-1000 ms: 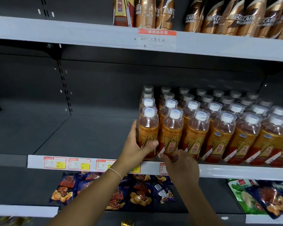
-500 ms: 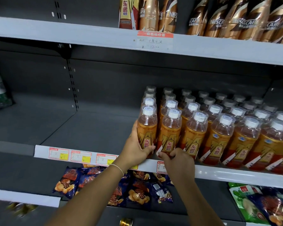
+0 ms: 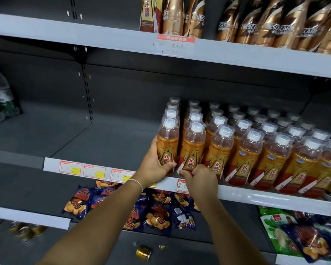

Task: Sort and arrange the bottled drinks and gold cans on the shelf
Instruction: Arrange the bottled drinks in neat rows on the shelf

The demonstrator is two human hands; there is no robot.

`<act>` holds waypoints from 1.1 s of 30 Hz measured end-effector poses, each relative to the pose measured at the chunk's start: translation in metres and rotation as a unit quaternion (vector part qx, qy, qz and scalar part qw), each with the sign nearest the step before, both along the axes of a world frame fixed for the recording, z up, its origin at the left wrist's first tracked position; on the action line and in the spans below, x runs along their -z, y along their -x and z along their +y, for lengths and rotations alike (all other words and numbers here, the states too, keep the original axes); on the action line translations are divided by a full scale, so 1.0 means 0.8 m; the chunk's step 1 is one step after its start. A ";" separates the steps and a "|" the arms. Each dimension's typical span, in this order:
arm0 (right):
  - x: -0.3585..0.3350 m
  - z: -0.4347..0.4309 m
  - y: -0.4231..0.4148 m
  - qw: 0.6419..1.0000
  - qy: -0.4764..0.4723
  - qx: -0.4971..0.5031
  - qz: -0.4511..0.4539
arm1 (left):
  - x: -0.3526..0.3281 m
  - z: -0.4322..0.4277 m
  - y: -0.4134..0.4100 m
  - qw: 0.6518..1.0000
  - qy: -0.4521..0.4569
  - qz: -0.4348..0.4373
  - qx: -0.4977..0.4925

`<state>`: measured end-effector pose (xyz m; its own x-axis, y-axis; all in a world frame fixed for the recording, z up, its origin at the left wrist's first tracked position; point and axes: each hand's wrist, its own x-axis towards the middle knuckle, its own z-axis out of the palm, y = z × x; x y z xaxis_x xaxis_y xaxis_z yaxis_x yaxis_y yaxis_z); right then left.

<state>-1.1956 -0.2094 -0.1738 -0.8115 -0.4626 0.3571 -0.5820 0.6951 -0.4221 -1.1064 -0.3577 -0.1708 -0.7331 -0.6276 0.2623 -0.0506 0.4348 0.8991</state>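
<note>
The end bottle (image 3: 167, 146) has come round since half a second back. Its label now faces front and it stands straight at the left corner of the block. Left hand (image 3: 153, 165) wraps it low, fingers behind, thumb across the front. Right hand (image 3: 199, 178) is curled round the foot of the second bottle (image 3: 192, 150), pinching it just above the shelf (image 3: 256, 196) lip.

To do this well, I'd say turn from the base rather than the cap. Keep both bottles flat on the shelf, nudge them flush with the front edge, and close the small gap between the two.

Both labels read 东鹏, with smaller characters beneath. Up top, the brown-and-gold bottles (image 3: 271, 25) say NESCAFE. The tag (image 3: 176, 44) beneath them carries a handwritten price, seemingly ¥12.00. The small price tags (image 3: 95, 172) are too blurred to read. One gold can (image 3: 142, 252) lies far below, well apart from the bottles.
</note>
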 end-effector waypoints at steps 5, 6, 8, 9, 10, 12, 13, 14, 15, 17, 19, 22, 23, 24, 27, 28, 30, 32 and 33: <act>-0.004 -0.001 -0.001 0.999 -0.002 0.001 -0.033 | -0.005 0.003 -0.006 1.000 0.003 -0.005 0.004; -0.004 0.000 -0.002 0.999 -0.003 0.000 -0.035 | -0.008 0.004 -0.008 1.000 0.003 -0.012 0.006; -0.002 0.002 -0.004 0.999 0.001 -0.008 -0.038 | -0.011 0.003 -0.016 0.999 0.022 -0.037 0.005; -0.001 0.004 -0.005 0.999 0.005 -0.012 -0.041 | -0.011 0.003 -0.020 0.998 0.042 -0.054 0.000; 0.001 0.006 -0.008 0.999 0.006 -0.017 -0.044 | -0.010 0.004 -0.026 0.995 0.066 -0.072 -0.004; 0.003 0.012 -0.014 0.999 -0.005 -0.028 -0.043 | -0.008 0.007 -0.040 0.988 0.107 -0.112 -0.013; 0.004 0.015 -0.017 0.998 -0.013 -0.034 -0.043 | -0.006 0.009 -0.047 0.984 0.125 -0.130 -0.017; 0.003 0.017 -0.021 0.998 -0.020 -0.036 -0.045 | -0.006 0.010 -0.055 0.979 0.142 -0.144 -0.017; 0.001 0.019 -0.026 0.998 -0.024 -0.036 -0.047 | -0.006 0.012 -0.063 0.975 0.158 -0.154 -0.015; -0.002 0.022 -0.037 0.999 -0.024 -0.031 -0.028 | -0.007 0.017 -0.077 0.967 0.188 -0.171 -0.007; -0.005 0.023 -0.048 0.999 -0.010 -0.036 0.019 | -0.009 0.025 -0.083 0.960 0.213 -0.181 -0.015; -0.014 0.020 -0.060 0.998 0.013 -0.057 0.017 | -0.016 0.038 -0.078 0.958 0.225 -0.165 -0.061; -0.016 0.018 -0.061 0.998 0.009 -0.061 0.010 | -0.020 0.041 -0.073 0.956 0.229 -0.164 -0.080; -0.018 0.017 -0.061 0.998 0.003 -0.062 0.005 | -0.025 0.042 -0.068 0.954 0.229 -0.169 -0.099; -0.020 0.015 -0.060 0.998 -0.001 -0.068 -0.004 | -0.037 0.038 -0.052 0.953 0.200 -0.185 -0.135; -0.018 0.014 -0.060 0.997 -0.003 -0.075 -0.008 | -0.038 0.036 -0.048 0.958 0.180 -0.178 -0.138; -0.015 0.012 -0.062 0.996 -0.014 -0.086 -0.019 | -0.038 0.031 -0.042 0.968 0.140 -0.157 -0.136; -0.014 0.011 -0.061 0.996 -0.016 -0.087 -0.026 | -0.035 0.027 -0.036 0.973 0.124 -0.144 -0.132; -0.014 0.011 -0.060 0.996 -0.016 -0.088 -0.024 | -0.034 0.025 -0.034 0.975 0.119 -0.138 -0.128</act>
<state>-1.1478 -0.2006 -0.1628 -0.7327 -0.6091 0.3036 -0.6757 0.5978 -0.4313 -1.0795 -0.3379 -0.1437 -0.6237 -0.7444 0.2385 -0.4098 0.5713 0.7112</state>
